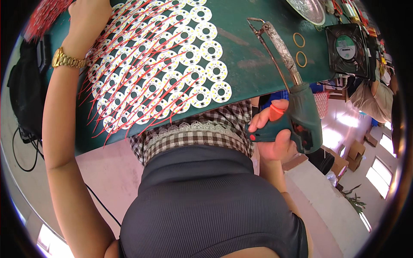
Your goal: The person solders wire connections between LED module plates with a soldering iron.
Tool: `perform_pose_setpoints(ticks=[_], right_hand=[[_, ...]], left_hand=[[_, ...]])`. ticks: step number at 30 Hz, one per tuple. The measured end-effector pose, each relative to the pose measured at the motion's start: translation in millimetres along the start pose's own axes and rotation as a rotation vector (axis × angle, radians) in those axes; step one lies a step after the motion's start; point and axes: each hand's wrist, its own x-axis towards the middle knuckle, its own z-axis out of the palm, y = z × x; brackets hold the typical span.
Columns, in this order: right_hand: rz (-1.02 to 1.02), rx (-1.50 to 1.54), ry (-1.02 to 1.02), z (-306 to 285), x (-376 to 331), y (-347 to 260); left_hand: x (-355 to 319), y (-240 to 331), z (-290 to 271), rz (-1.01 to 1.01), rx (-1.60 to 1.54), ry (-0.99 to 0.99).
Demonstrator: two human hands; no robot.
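Looks down from head height, through the left lens of a side-by-side fisheye pair. Sits close above the wearer's torso [206,202] and faces forward past it to the green table [245,88] along the top. Keeps the right hand [280,142] well inside the frame, cuts the left hand [91,16] at the upper edge. Sweeps wide at right to the distant floor [344,139] and windows [380,177], bending straight lines near the rim.

Bright windows [380,177] — bowed, dark edges

Electronics workshop, rows of round circuit boards [167,53], soldering gun [304,103], cardboard boxes [355,151]
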Motion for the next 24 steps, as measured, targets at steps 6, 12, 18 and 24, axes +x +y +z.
perform_pose_setpoints(ticks=[6, 12, 18, 24], right_hand=[[0.072, 0.009, -0.016, -1.9, -0.3, 3.2], [0.098, 0.002, -0.013, 0.2, 2.9, 0.3], [0.144, -0.001, -0.027, 3.6, 2.2, -2.3], [0.194, -0.006, -0.019, 7.0, -3.2, -3.6]], left_hand=[[7.3, -28.9, 11.5, 0.004, -0.046, 0.125], [4.3, -8.1, -6.9, -0.089, -0.295, 0.158], [-3.5, -5.7, -32.7, -0.222, -0.855, 0.034], [-36.3, 75.9, -98.6, -0.303, -1.207, -0.175]])
